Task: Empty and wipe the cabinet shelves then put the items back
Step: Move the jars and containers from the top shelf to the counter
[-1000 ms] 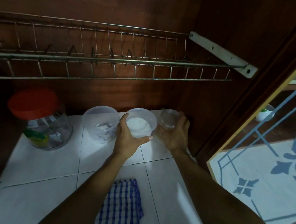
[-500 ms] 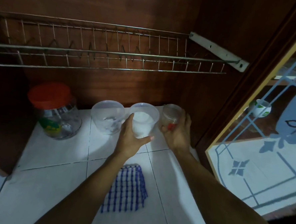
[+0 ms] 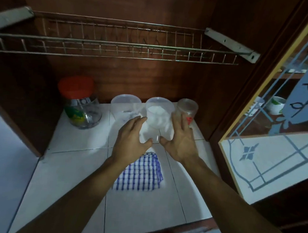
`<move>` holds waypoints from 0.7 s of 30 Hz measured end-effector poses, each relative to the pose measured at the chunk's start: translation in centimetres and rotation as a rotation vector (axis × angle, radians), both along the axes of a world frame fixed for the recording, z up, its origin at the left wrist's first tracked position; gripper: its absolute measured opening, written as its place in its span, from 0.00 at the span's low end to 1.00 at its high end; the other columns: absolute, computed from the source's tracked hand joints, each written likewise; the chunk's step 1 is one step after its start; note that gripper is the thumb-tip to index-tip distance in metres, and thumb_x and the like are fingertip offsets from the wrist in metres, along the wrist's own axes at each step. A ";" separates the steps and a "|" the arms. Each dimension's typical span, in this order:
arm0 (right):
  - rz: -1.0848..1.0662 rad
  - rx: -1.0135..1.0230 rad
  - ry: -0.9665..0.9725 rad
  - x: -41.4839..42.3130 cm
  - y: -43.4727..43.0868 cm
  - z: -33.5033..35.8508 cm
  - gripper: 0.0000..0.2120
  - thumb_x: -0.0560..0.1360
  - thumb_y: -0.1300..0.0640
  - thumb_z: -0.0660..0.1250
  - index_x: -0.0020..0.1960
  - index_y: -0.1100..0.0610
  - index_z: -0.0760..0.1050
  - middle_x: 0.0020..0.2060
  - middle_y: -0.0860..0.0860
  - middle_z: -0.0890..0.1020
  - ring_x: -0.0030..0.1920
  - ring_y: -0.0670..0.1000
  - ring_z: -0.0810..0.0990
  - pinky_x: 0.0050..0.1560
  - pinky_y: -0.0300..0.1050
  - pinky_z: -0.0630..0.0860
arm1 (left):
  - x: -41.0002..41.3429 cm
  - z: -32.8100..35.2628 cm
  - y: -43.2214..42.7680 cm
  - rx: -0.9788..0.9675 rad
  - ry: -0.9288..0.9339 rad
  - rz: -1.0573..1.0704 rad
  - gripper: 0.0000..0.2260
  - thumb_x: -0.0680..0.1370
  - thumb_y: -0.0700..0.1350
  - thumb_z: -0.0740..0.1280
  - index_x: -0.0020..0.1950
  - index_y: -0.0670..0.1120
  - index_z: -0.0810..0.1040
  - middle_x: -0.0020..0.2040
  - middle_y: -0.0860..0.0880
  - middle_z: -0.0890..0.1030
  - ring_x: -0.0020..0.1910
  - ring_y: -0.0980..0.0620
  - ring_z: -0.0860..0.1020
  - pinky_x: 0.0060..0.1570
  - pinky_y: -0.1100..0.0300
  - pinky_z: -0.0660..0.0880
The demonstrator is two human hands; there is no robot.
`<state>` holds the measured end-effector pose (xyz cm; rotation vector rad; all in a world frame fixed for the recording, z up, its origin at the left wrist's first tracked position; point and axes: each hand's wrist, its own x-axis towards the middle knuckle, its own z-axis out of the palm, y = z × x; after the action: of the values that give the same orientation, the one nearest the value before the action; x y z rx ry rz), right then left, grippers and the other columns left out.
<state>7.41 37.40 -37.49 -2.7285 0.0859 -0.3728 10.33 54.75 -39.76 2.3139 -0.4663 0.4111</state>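
On the white tiled cabinet shelf (image 3: 79,140) a row stands against the back wall: a glass jar with a red lid (image 3: 80,102), a clear plastic tub (image 3: 126,105), a clear tub of white powder (image 3: 158,114) and a small clear jar with red print (image 3: 187,110). My left hand (image 3: 130,134) and my right hand (image 3: 180,141) flank the powder tub low down, fingers spread, thumbs nearly meeting in front of it. Neither hand closes around it. A blue and white checked cloth (image 3: 139,173) lies folded on the tiles below my hands.
A wire dish rack (image 3: 118,45) spans the cabinet above the shelf. The open glass door (image 3: 274,141) with a blue pattern stands at the right, with cups (image 3: 276,105) visible behind it. Dark wooden walls close both sides.
My left hand has let go of the powder tub and my right hand has let go of the small jar. Both hands have drawn back and opened beside the powder tub.
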 end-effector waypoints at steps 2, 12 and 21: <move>0.042 -0.059 0.047 -0.9 0.9 0.3 0.45 0.75 0.39 0.66 0.80 0.52 0.44 0.79 0.55 0.44 0.79 0.57 0.44 0.76 0.59 0.53 | -0.8 0.4 0.9 0.149 -0.064 0.075 0.32 0.71 0.50 0.76 0.72 0.46 0.70 0.72 0.45 0.71 0.71 0.43 0.68 0.71 0.46 0.65; 0.275 -0.085 0.090 -4.7 3.4 0.4 0.42 0.76 0.47 0.68 0.79 0.57 0.49 0.79 0.55 0.49 0.79 0.55 0.47 0.77 0.50 0.44 | -6.7 0.5 2.8 0.493 -0.050 0.245 0.35 0.68 0.47 0.76 0.72 0.39 0.69 0.74 0.35 0.65 0.73 0.31 0.62 0.69 0.33 0.58; 0.381 -0.106 0.127 -8.6 5.0 0.0 0.41 0.77 0.44 0.66 0.80 0.55 0.46 0.80 0.52 0.47 0.79 0.53 0.45 0.73 0.44 0.40 | -10.9 0.2 4.6 0.491 -0.036 0.251 0.37 0.72 0.47 0.74 0.76 0.36 0.62 0.76 0.35 0.60 0.76 0.35 0.58 0.73 0.45 0.51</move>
<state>-1.23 42.42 -37.52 -2.7864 -0.4257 -0.0970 -0.59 59.35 -39.60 2.8610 -0.3183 0.5020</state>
